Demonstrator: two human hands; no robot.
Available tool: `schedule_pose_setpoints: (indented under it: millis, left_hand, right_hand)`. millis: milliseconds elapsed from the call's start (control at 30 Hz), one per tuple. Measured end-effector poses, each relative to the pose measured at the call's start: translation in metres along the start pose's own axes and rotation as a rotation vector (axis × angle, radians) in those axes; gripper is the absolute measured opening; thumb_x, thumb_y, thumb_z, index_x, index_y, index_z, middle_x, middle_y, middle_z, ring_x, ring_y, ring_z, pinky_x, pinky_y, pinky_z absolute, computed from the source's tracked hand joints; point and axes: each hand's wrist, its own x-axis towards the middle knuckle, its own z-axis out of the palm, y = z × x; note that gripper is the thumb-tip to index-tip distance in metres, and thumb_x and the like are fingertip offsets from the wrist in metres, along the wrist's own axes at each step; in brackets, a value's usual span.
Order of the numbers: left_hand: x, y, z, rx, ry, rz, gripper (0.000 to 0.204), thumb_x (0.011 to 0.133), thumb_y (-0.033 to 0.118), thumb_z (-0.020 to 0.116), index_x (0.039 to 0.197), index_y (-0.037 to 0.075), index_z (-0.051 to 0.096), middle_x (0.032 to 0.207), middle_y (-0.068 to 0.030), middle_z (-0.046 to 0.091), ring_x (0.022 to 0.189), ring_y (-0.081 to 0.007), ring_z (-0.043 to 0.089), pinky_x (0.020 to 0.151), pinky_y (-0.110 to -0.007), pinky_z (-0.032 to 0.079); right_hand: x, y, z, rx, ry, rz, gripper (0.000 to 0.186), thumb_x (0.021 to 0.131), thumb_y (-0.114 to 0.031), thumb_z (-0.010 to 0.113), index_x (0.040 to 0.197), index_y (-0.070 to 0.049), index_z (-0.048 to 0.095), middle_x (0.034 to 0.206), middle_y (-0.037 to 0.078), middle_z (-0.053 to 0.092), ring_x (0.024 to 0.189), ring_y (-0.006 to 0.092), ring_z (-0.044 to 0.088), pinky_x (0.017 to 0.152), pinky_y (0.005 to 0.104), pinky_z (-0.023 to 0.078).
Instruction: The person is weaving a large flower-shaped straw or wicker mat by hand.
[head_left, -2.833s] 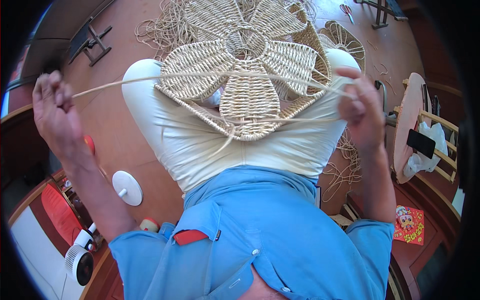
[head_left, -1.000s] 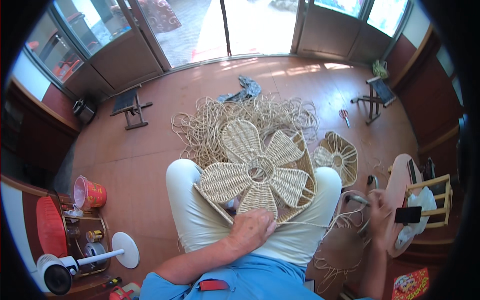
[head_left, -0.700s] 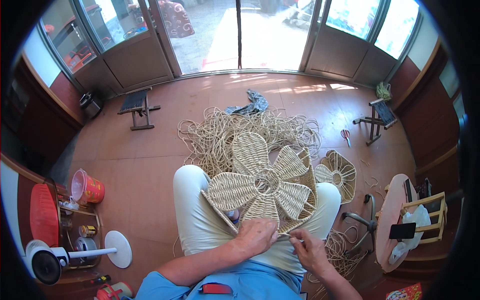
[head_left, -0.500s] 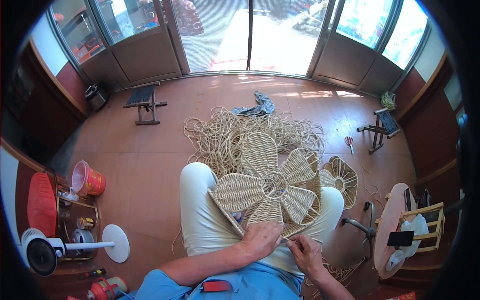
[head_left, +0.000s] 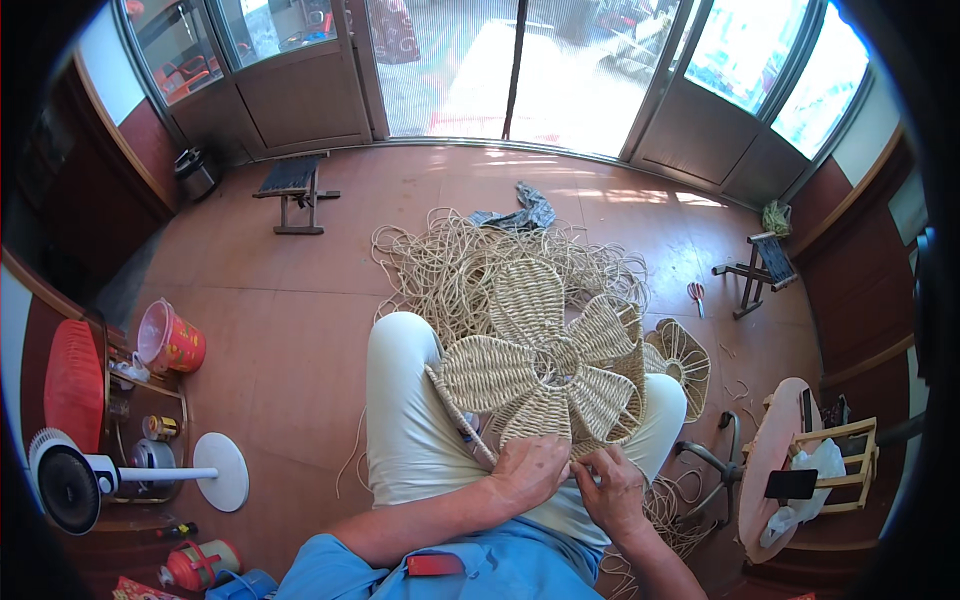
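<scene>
A woven basket with flower-shaped petals of tan twisted cord (head_left: 530,295) rests across my knees, tilted on its wire-like frame. My left hand (head_left: 533,468) is closed on the basket's near rim, its fingers curled over the lower petal. Close beside it, my right hand (head_left: 612,490) pinches at the same rim, on what looks like a thin strand of cord mostly hidden by the fingertips. Beyond my knees lies a big loose heap of the same cord (head_left: 435,262). A second woven piece (head_left: 690,365) with bare spokes sits on the floor right of my knee.
Orange-handled scissors (head_left: 696,292) lie on the floor at right. Folding stools (head_left: 292,178) stand farther off. On my left are a red bucket (head_left: 180,338) and a white fan (head_left: 222,472). At right stands a round pinkish table (head_left: 765,470) with a phone (head_left: 791,484) on it.
The view has shifted slightly. My right hand has come nearer to my left at the rim, and the strand between them shows less. The basket remains on my knees.
</scene>
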Motion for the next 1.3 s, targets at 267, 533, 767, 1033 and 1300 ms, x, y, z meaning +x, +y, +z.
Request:
schedule_pose_setpoints:
  millis: [267,533,767,1033,1300]
  left_hand:
    - [-0.001,-0.001,0.009,0.045,0.108,-0.025,0.017,0.096,0.027,0.07,0.097,0.01,0.066,0.088,-0.0124,0.07,0.08,-0.0335,0.074,0.068,-0.048,0.059]
    - [0.003,0.002,-0.005,0.033,0.102,-0.034,0.02,0.101,0.028,0.066,0.092,0.01,0.065,0.085,-0.0101,0.067,0.078,-0.0313,0.073,0.066,-0.046,0.058]
    - [-0.003,0.004,-0.002,0.027,0.161,0.03,0.024,0.102,0.029,0.067,0.089,0.01,0.062,0.083,-0.0091,0.064,0.077,-0.0301,0.071,0.063,-0.045,0.056]
    - [-0.002,0.004,-0.001,0.076,0.193,0.045,0.024,0.101,0.029,0.069,0.088,0.01,0.061,0.083,-0.0087,0.064,0.075,-0.0291,0.071,0.062,-0.044,0.055]
    - [-0.003,0.001,0.001,0.068,0.227,0.071,0.024,0.1,0.027,0.07,0.086,0.01,0.06,0.08,-0.0083,0.061,0.072,-0.0288,0.068,0.061,-0.044,0.053]
  right_hand:
    - [0.008,-0.008,-0.004,-0.071,-0.022,0.033,0.019,0.091,-0.011,0.078,0.108,-0.011,0.07,0.111,0.016,0.066,0.094,0.0382,0.071,0.076,0.0474,0.057]
    - [0.001,-0.017,0.004,0.13,-0.004,0.129,0.037,0.091,0.002,0.075,0.125,-0.009,0.065,0.102,0.008,0.076,0.072,0.0245,0.072,0.062,0.0361,0.056]
    - [-0.004,-0.012,0.005,0.152,0.04,0.075,0.038,0.092,0.004,0.071,0.128,-0.006,0.061,0.103,0.011,0.076,0.08,0.0305,0.074,0.071,0.0413,0.058]
    - [-0.003,-0.004,0.005,0.075,0.002,-0.061,0.037,0.092,0.004,0.067,0.127,-0.005,0.06,0.099,0.014,0.073,0.094,0.0344,0.073,0.08,0.0462,0.058]
    - [0.004,-0.002,0.006,0.083,-0.105,-0.056,0.045,0.091,0.007,0.068,0.134,-0.004,0.057,0.108,0.016,0.073,0.1,0.0346,0.074,0.083,0.0415,0.058]
